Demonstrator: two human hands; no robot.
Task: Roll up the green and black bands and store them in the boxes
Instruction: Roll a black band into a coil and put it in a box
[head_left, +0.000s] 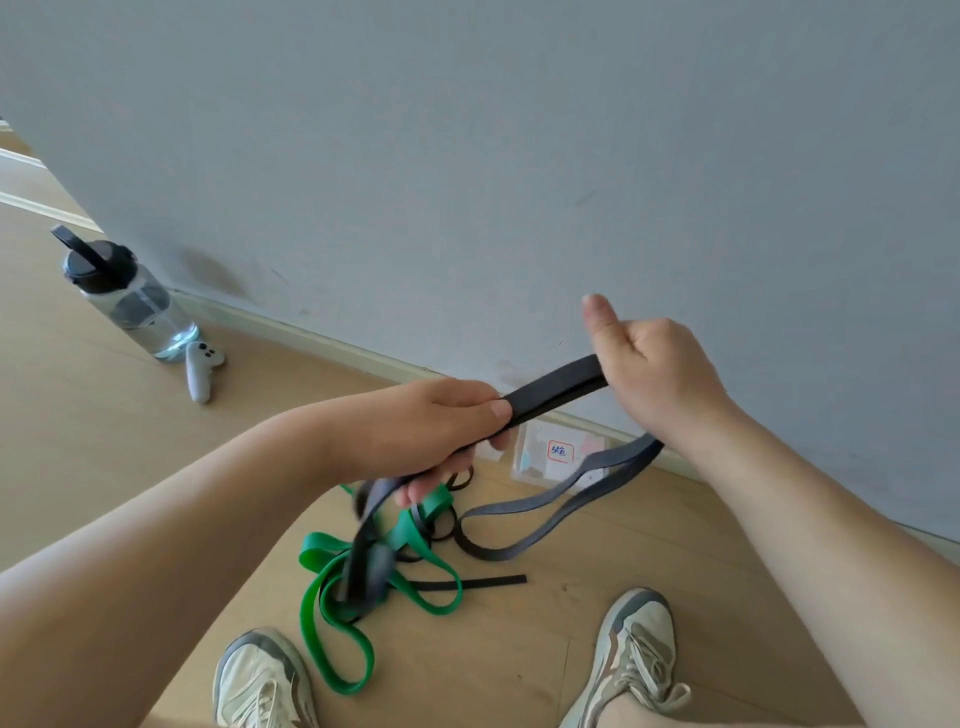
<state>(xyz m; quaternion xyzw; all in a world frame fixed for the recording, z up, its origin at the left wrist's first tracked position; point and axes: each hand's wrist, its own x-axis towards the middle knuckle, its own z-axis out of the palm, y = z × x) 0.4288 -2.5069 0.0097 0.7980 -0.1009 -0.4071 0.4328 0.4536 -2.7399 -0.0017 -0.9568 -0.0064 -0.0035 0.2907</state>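
Pale wood floor (104, 441) meets a grey wall (467, 156) along a light skirting board (332, 340). Over the floor, a black band (556, 382) runs doubled and straight between both hands. The left hand (426, 426) pinches it, fingers (467, 397) curled round it and the thumb along the strap. The right hand (654, 374) grips the other end in a fist, thumb raised. From that fist the band drops in a long loop to the floor. Below the left hand, a green band (337, 649) lies tangled with more black strap, between two pale shoes (634, 654). A clear box (540, 452) with a red-edged label sits against the skirting board, just beyond the hands. Well to the left, a water bottle (130, 301) stands by the wall, with a white controller (200, 369) beside it.
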